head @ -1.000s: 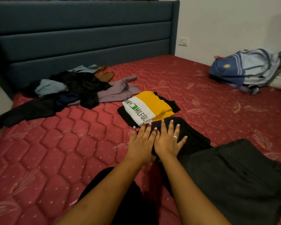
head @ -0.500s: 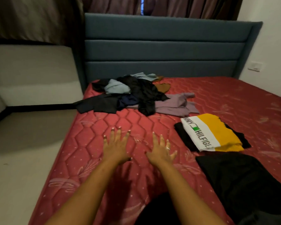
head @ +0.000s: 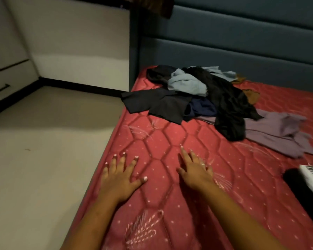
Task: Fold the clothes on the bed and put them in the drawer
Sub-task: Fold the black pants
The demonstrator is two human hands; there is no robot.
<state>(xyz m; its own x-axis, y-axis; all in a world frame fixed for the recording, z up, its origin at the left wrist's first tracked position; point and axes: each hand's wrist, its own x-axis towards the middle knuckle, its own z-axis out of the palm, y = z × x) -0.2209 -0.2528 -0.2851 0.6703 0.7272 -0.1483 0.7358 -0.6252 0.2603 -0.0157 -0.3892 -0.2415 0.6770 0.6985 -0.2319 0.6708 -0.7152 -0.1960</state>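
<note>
Red quilted mattress of the bed (head: 170,138) carries the left hand (head: 119,177) and the right hand (head: 195,170) near its left edge, both flat, fingers spread wide, holding nothing. The heap of unfolded clothes (head: 206,98) sits well apart at the far end by the headboard (head: 242,51), a purple top (head: 278,130) trailing to its right. They look soft, light and limp, best pinched at shoulders or hem and lifted clear of the tangle.

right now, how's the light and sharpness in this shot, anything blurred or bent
Head view: dim, uneven light, with a shadow across the far floor; the right hand is smeared by motion blur, the left hand sharper; the headboard lines slant, from head tilt or the wide lens; dark pieces in the clothes pile merge together.
</note>
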